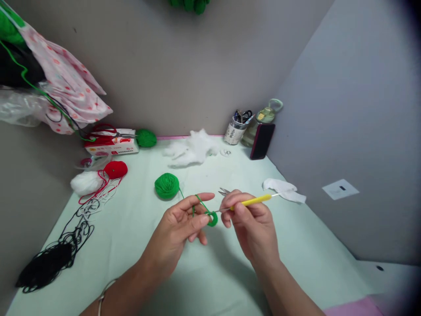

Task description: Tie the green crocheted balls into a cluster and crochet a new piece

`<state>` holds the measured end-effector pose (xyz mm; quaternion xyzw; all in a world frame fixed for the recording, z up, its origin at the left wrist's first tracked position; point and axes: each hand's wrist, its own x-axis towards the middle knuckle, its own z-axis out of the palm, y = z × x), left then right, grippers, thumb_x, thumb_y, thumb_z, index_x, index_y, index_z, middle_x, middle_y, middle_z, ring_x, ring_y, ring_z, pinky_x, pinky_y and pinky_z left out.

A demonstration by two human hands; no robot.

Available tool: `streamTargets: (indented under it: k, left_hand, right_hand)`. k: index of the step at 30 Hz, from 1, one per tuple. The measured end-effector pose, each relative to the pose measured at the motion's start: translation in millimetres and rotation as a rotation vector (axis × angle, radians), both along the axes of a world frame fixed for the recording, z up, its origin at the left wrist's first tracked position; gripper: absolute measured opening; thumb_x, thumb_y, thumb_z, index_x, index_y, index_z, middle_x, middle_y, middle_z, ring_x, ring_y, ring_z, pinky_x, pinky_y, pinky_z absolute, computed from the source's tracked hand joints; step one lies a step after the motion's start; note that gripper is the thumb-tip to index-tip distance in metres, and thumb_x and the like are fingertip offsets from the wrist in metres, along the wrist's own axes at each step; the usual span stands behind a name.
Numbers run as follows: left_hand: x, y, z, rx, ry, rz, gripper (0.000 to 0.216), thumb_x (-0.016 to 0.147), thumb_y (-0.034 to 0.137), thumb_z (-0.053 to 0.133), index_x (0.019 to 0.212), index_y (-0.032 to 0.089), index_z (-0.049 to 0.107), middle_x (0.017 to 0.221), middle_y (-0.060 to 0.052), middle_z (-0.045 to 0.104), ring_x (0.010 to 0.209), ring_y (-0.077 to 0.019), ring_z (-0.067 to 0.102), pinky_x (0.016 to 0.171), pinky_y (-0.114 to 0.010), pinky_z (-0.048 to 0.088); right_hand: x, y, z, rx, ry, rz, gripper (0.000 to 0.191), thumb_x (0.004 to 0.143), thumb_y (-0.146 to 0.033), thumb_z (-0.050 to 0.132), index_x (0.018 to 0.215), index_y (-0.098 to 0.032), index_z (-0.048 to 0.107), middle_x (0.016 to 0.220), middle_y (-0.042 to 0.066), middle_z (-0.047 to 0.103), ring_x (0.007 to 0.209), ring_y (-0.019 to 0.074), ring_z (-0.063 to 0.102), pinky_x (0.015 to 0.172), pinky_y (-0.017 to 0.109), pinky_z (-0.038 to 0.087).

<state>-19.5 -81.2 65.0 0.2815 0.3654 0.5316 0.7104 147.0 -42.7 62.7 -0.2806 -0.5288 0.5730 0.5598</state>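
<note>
My left hand (184,226) pinches a small green crochet ring (212,218) between thumb and fingers, with the green yarn strand looped over its forefinger. That strand runs back to a green yarn ball (167,185) on the pale green table (138,263). My right hand (250,221) grips a yellow-handled crochet hook (253,200), whose metal tip points left into the ring. Small silver snips (224,191) lie just behind my right fingers.
A tangle of black yarn (49,261) lies at the left, with a red ball (115,169) and white stuffing (86,182) behind it. At the back are a red box (110,142), more stuffing (194,149), a pen jar (235,129), a bottle (259,125), a phone (262,140).
</note>
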Motion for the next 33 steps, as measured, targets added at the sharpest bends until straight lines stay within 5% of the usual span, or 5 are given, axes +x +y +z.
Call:
streamTargets:
  k: [5, 12, 21, 28, 33]
  left_hand:
    - [3.1, -1.6, -0.7, -0.01, -0.032, -0.025, 0.043, 0.08, 0.024, 0.079, 0.123, 0.022, 0.071, 0.076, 0.004, 0.05, 0.05, -0.0017, 0.033, 0.053, -0.019, 0.049]
    - [-8.2, 1.2, 2.3, -0.062, -0.174, -0.127, 0.036, 0.084, 0.02, 0.071, 0.12, 0.017, 0.073, 0.072, 0.004, 0.045, 0.047, -0.0008, 0.024, 0.047, -0.016, 0.043]
    - [1.3, -3.1, -0.4, 0.07, 0.156, 0.032, 0.039, 0.077, 0.025, 0.081, 0.116, 0.027, 0.076, 0.078, 0.0, 0.059, 0.071, -0.0116, 0.057, 0.069, -0.024, 0.05]
    - [-4.2, -2.1, 1.0, 0.037, 0.186, -0.001, 0.04, 0.078, 0.033, 0.081, 0.116, 0.025, 0.075, 0.079, 0.0, 0.058, 0.063, -0.01, 0.053, 0.057, -0.022, 0.042]
    - [-1.7, -4.8, -1.2, 0.079, 0.176, 0.078, 0.041, 0.079, 0.029, 0.08, 0.119, 0.027, 0.073, 0.081, 0.001, 0.057, 0.065, -0.0081, 0.054, 0.063, -0.021, 0.046]
  right_hand:
    - [-3.6, -3.7, -10.2, 0.11, -0.05, -0.001, 0.014, 0.094, -0.028, 0.064, 0.095, -0.025, 0.078, 0.086, 0.005, 0.066, 0.07, 0.0142, 0.061, 0.06, 0.029, 0.051]
    - [3.3, 3.3, 0.3, -0.047, -0.012, -0.063, 0.017, 0.093, -0.031, 0.064, 0.082, -0.021, 0.072, 0.079, 0.002, 0.064, 0.057, 0.0109, 0.055, 0.053, 0.026, 0.048]
    - [2.8, -2.0, -5.8, 0.148, -0.131, 0.022, 0.014, 0.094, -0.026, 0.064, 0.095, -0.026, 0.078, 0.09, 0.005, 0.07, 0.08, 0.0174, 0.064, 0.066, 0.031, 0.053]
    - [4.8, -3.9, 1.2, 0.046, -0.046, 0.075, 0.02, 0.099, -0.027, 0.055, 0.091, -0.022, 0.073, 0.083, 0.005, 0.071, 0.064, 0.0144, 0.063, 0.059, 0.03, 0.054]
    - [8.6, -13.9, -0.3, 0.454, -0.446, -0.112, 0.019, 0.094, -0.019, 0.061, 0.103, -0.03, 0.074, 0.089, 0.005, 0.075, 0.081, 0.0211, 0.07, 0.072, 0.037, 0.058]
